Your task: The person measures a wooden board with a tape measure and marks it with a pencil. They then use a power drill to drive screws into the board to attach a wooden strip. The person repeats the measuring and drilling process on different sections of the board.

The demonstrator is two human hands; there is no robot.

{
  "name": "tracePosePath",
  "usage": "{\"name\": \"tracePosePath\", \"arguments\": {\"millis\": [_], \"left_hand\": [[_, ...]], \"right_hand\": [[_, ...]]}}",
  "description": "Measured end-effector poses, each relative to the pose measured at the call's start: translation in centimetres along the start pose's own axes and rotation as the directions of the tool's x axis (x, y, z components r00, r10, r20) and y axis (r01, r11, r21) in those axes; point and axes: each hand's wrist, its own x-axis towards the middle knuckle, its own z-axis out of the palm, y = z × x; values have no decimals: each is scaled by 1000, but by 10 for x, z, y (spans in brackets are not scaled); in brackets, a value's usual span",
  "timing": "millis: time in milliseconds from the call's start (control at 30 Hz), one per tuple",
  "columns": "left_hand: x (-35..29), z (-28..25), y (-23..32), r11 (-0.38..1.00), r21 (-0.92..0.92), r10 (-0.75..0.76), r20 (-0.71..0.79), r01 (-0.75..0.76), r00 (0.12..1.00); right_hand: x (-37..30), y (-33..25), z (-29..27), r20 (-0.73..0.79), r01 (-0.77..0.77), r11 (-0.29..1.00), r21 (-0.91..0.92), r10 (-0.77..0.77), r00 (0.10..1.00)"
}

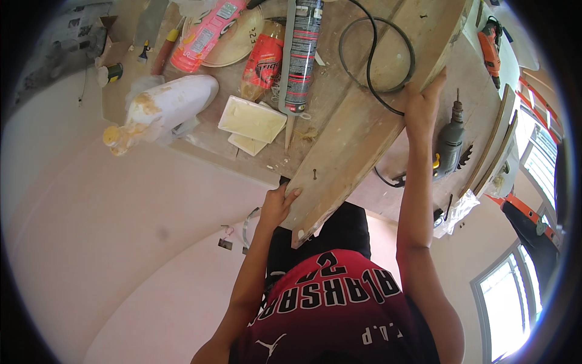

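A long worn wooden plank (339,148) lies slantwise across the workbench, its near end jutting past the bench edge towards my body. My left hand (277,206) is closed on the left edge close to that end, thumb on top. Farther up, my right hand (421,112) grips the plank's right edge, its fingers partly hidden. A black cable (415,57) loops over the plank beside my right hand. To the right of that forearm rests a grey power drill (450,142) with a bit fitted.
Left of the plank are a cartridge tube (301,60), a red bottle (264,64), a pink container (206,33), pale yellow blocks (251,118) and a stained white bottle (176,100). An orange power tool (490,48) lies far right. An orange ladder (527,209) stands beyond.
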Motion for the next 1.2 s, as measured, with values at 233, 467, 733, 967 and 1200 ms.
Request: {"name": "tracePosePath", "arguments": {"millis": [233,467,733,967,1200], "left_hand": [[2,-10,10,997,-56,-60,-27,58,998],[19,-20,20,1000,3,9,-93,-9,996],[12,-15,23,999,8,47,-96,-46,994],[3,-4,1,997,17,81,-132,-80,988],[10,-7,10,991,128,65,-173,-43,983]], "right_hand": [[7,-2,12,-50,76,992,-96,-81,995],[35,-5,29,-57,37,996,-84,-42,997],[34,1,30,-128,99,994,41,-93,987],[9,-8,26,-94,-8,987,161,24,995],[17,-18,27,-136,11,981,196,16,991]]}}
